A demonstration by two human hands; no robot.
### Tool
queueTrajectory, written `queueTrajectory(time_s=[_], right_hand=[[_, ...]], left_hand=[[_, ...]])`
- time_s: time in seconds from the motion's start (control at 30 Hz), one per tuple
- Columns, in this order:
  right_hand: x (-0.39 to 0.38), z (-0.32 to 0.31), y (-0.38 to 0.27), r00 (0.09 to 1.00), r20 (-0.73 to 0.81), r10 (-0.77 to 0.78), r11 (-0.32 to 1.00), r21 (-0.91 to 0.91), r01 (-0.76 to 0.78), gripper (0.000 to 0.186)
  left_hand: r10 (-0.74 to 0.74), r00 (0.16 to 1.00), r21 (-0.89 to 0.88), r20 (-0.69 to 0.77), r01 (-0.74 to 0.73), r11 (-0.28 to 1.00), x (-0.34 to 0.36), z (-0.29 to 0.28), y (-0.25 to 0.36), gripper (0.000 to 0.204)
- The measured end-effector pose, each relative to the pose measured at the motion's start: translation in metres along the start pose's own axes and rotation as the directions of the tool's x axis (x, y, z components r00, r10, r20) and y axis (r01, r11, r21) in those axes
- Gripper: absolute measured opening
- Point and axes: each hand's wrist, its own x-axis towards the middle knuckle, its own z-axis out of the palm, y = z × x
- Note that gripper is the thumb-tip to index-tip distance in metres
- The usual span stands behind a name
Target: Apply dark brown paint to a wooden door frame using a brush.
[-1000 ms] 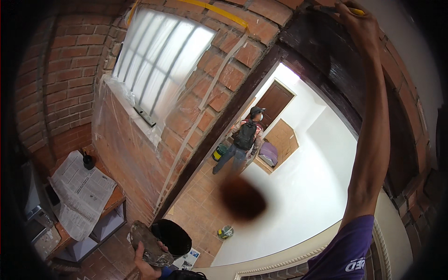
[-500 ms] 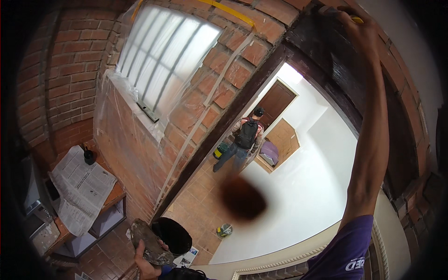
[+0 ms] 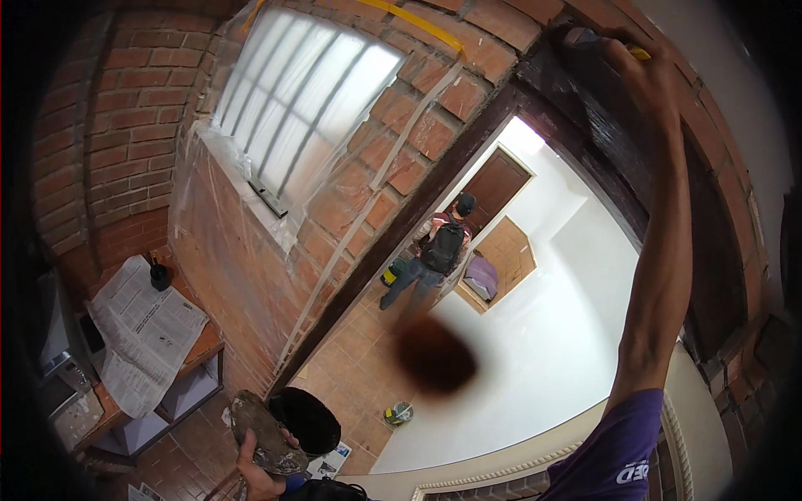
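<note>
Raised at the upper right, my right hand [image 3: 647, 71] is closed round a paintbrush [image 3: 581, 38]; its metal band shows, with a bit of yellow by the fingers. The bristles lie at the upper corner of a dark brown wood panel [image 3: 597, 108] above the doorway. Wet-looking shine shows on part of that panel. Low in the view, my left hand [image 3: 257, 476] grips a paint-crusted can lid [image 3: 261, 434], fingertips curling over its edge. Right against it is a round, dark paint can [image 3: 305, 420]; I cannot tell whether lid and can are joined.
Beyond the dark door frame [image 3: 393, 230], a person with a backpack [image 3: 443, 249] stands near a bucket [image 3: 394, 271]. Another bucket [image 3: 399, 412] sits on the tiles. Plastic sheeting covers the window [image 3: 305, 92]. Newspaper [image 3: 150, 326] lies on a table at left. A blurred brown spot obscures the middle.
The view has shifted slightly. My right hand and the brush sit a little lower in the picture, still at the panel's upper corner. My left hand keeps its grip.
</note>
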Motion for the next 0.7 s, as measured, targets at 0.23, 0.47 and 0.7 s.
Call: queueTrajectory(time_s=[0.23, 0.47, 0.7], right_hand=[[-0.001, 0.011, 0.008, 1.0, -0.015, -0.025, 0.99, -0.138, 0.023, 0.025], [0.011, -0.001, 0.017, 0.993, -0.108, -0.052, 0.999, -0.001, 0.052, 0.024], [-0.005, -0.003, 0.014, 0.996, -0.085, 0.03, 1.0, -0.002, -0.03, 0.027]], left_hand=[[0.024, 1.0, 0.023, 0.007, -0.024, 0.999, 0.0, -0.007, -0.002, 0.049], [-0.016, 1.0, -0.001, 0.019, 0.016, 1.0, 0.001, -0.011, -0.003, 0.049], [-0.038, 0.999, -0.043, -0.004, 0.038, 0.998, 0.001, -0.007, -0.002, 0.047]])
